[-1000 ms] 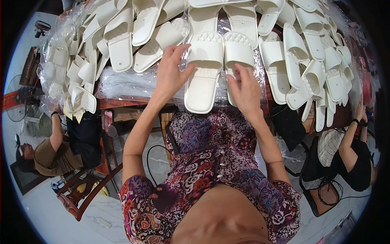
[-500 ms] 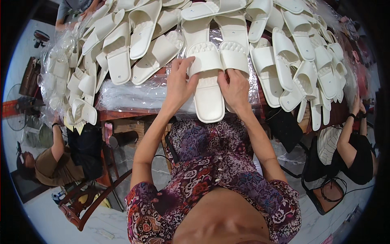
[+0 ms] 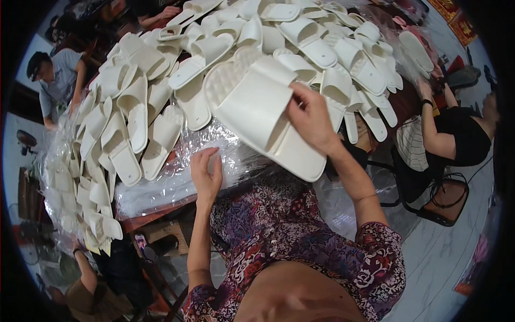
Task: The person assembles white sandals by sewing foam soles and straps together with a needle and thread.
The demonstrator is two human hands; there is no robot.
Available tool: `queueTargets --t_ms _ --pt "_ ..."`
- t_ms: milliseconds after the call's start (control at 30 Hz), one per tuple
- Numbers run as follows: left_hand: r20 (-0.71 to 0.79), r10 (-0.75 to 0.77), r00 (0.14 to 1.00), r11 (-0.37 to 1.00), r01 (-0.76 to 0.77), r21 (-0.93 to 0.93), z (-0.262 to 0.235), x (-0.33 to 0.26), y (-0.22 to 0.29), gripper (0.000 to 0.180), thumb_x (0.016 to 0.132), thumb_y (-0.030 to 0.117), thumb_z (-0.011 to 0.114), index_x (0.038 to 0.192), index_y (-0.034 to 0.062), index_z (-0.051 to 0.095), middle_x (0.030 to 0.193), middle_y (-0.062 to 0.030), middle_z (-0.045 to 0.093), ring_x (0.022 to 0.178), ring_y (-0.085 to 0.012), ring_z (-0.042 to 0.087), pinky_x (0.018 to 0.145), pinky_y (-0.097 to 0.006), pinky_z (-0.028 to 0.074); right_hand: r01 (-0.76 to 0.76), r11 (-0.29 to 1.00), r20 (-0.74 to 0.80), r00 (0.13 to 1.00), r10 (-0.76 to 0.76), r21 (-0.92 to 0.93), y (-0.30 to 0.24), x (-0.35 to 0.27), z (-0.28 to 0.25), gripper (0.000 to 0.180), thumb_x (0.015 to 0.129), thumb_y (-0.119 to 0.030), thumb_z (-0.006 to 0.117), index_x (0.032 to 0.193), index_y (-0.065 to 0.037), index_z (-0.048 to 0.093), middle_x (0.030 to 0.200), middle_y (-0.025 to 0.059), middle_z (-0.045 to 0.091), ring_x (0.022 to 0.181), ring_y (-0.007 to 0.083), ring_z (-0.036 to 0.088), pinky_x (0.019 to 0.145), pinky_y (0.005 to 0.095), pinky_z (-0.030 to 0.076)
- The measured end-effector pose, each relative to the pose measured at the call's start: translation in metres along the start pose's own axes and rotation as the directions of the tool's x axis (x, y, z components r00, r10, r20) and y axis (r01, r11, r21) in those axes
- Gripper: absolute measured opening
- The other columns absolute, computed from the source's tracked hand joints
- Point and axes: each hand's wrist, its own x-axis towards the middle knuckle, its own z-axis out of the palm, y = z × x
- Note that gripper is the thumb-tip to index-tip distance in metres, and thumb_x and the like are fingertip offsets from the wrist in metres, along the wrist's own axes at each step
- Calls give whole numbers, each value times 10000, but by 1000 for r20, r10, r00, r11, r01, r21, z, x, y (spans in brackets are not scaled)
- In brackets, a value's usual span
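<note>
My right hand [image 3: 311, 118] is closed on the strap edge of a cream-white slide slipper [image 3: 255, 104]. Raised close to the view, the slipper slants with its bumpy-textured end up to the left and its smooth end down to the right. Whether a second slipper lies behind it I cannot tell. My left hand [image 3: 206, 174] holds nothing, its fingers apart, over a stack of clear plastic bags [image 3: 155, 188] at the table's near edge.
A large heap of white slippers [image 3: 131, 104] covers the table, with clear plastic sheeting [image 3: 51, 182] at its left. People sit around it, one in a grey shirt [image 3: 64, 78] at far left and one in black [image 3: 461, 137] at right. A chair [image 3: 445, 201] stands at lower right.
My right hand has lifted the slipper off the table toward me, tilting it. My left hand has let go and moved left to the plastic bags. The view has turned rightward.
</note>
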Motion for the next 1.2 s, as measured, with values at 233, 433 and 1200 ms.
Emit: queueTargets --t_ms 233,433,1200 --pt "19 75 997 990 -76 117 3 -1 -4 188 833 26 661 1011 69 705 1057 -125 654 1030 -302 577 918 -386 439 -43 900 -265 961 -83 -434 48 50 -92 243 942 -164 537 1097 -5 637 897 183 678 781 283 656 742 369 501" --pt "-21 76 997 988 -72 133 1 -4 -10 183 819 23 673 993 68 707 1050 -122 651 1000 -302 569 885 -391 447 -165 711 -402 898 -178 -684 124 115 -168 285 927 -263 513 1062 -44 636 1054 208 651 960 403 625 830 471 483" --pt "-62 83 995 993 -77 88 -1 -6 -10 167 794 34 695 948 94 717 997 -80 653 976 -276 579 866 -382 446 -605 318 -554 797 242 -730 323 210 -345 614 871 -531 555 1243 -49 631 1283 301 566 1203 455 541 995 545 439"
